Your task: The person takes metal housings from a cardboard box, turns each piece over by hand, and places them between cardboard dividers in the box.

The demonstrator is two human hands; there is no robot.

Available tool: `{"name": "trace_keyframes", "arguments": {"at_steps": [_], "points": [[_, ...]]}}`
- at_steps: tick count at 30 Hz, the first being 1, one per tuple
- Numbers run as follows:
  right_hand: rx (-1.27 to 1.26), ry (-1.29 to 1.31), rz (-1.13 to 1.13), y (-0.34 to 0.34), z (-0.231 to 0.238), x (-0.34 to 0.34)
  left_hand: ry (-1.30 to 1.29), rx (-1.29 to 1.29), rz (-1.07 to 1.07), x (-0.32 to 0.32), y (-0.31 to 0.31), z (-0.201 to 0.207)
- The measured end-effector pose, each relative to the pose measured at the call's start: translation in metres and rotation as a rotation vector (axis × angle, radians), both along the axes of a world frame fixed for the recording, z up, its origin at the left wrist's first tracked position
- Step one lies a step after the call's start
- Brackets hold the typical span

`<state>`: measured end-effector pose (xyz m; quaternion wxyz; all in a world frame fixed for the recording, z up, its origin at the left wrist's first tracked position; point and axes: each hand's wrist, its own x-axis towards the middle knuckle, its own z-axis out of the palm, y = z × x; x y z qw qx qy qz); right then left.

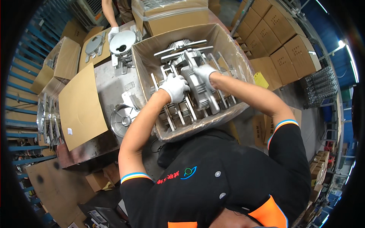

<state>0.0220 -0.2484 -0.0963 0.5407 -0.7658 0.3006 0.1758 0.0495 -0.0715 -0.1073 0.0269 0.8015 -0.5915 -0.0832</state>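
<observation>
In the film-lined carton, the right hand holds a finned metal casting; the left hand touches neighbouring castings, its closure unclear; left of the carton are a round housing and cardboard sheet; a second carton crowds its far side.

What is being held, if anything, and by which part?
The right hand seems to hold a finned metal casting by its upper right side; whether the left hand grips anything is unclear.
</observation>
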Motion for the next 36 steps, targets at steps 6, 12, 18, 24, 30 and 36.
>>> {"name": "trace_keyframes", "arguments": {"at_steps": [6,12,18,24,30,36], "points": [[-0.482,-0.133,0.49,0.012,-0.037,-0.035,0.092,-0.149,0.103,0.001,-0.001,0.014],[-0.75,-0.232,0.761,0.001,0.046,-0.059,0.02,-0.329,0.084,-0.002,-0.026,0.014],[-0.891,-0.205,0.713,-0.049,0.035,-0.064,0.029,-0.186,0.013,-0.015,-0.055,0.003],[-0.807,-0.531,0.858,-0.054,0.019,-0.06,-0.022,-0.173,-0.086,-0.005,-0.044,0.001],[-0.804,-0.91,1.558,-0.045,0.01,-0.033,0.145,-0.219,-0.011,0.0,-0.035,-0.005],[-0.711,-0.7,1.89,-0.025,-0.003,-0.002,0.158,-0.21,0.039,0.002,-0.032,-0.015]]}}
